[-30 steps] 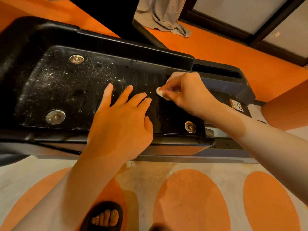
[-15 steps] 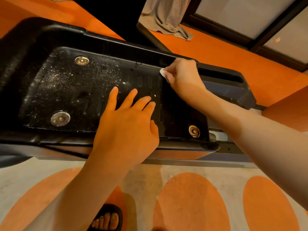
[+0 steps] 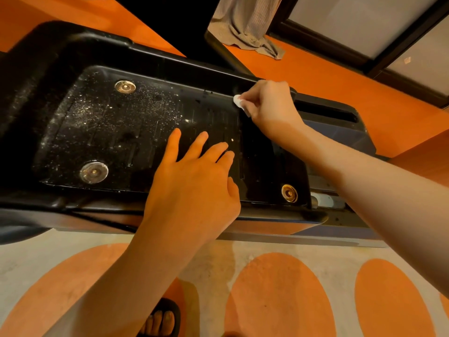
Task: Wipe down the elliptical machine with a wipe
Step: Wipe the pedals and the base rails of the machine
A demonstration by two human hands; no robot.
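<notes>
The right hand (image 3: 269, 105) pinched the small white wipe (image 3: 237, 101) at the far edge of the black ribbed plastic pedal (image 3: 136, 132) — dusty part lay to its left, along the pedal's long axis; left hand (image 3: 194, 176) lay flat, open, nearer to it.

Orange floor (image 3: 340, 76), pale carpet with orange ovals (image 3: 279, 300), crumpled grey cloth (image 3: 245, 27).

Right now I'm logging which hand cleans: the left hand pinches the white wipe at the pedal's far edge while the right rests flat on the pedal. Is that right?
Not quite: the hands are swapped. The head view shows the right hand pinching the white wipe at the far edge of the pedal, while the left hand rests flat on the pedal.
</notes>
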